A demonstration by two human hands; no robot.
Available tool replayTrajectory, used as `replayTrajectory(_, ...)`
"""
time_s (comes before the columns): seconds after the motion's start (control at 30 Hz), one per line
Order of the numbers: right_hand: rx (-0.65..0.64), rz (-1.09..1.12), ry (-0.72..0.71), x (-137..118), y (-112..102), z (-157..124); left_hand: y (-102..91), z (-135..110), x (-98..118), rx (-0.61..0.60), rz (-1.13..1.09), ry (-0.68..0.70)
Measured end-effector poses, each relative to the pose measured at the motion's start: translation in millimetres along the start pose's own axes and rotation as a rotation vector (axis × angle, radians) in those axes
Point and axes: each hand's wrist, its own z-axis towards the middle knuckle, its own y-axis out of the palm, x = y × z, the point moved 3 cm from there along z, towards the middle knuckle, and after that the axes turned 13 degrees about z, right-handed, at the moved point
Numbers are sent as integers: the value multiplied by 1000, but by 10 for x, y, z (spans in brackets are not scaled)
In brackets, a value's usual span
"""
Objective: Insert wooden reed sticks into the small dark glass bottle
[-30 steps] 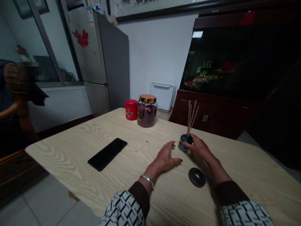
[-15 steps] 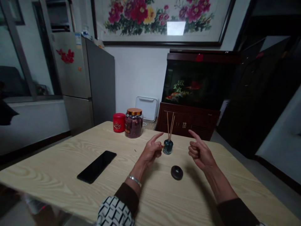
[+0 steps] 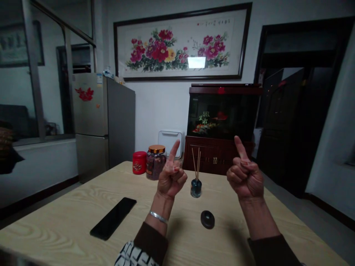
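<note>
My left hand [image 3: 170, 177] and my right hand [image 3: 245, 175] are raised above the wooden table [image 3: 69, 221], each with the index finger pointing up and the other fingers curled in. Neither hand holds anything. Between them, on the table, stands a small dark glass bottle [image 3: 195, 187] with several thin reed sticks [image 3: 196, 163] in it. A round black lid or disc [image 3: 208, 219] lies on the table in front of the bottle. A silver bangle sits on my left wrist.
A black phone [image 3: 113, 218] lies face up at the left. A red tin [image 3: 139, 162] and a glass jar with a copper lid [image 3: 155, 156] stand at the far edge. Behind are a fridge [image 3: 102, 118], a fish tank on a cabinet [image 3: 222, 114] and a flower painting.
My right hand let go of the reed bottle and both hands rose off the table with index fingers pointing up. The camera tilted upward, showing more of the wall.
</note>
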Motion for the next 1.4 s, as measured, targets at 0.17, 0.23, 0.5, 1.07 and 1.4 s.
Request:
replayTrajectory(0.17,69,154,92,319,-322,-287,-263,-287,-418,57,-73,-84)
replayTrajectory(0.23,74,163,94,334,-364,-270,-287,-265,-440,51,-74,-85)
replayTrajectory(0.5,101,78,113,382,-456,-201,-378,-251,-474,55,-51,-112)
replayTrajectory(1.07,218,-1135,444,2116,-1859,70,-1607,-701,-1677,473,734,-487)
replayTrajectory(1.4,16,-1170,445,1966,-1619,-434,-1517,-796,-1732,150,1040,-442)
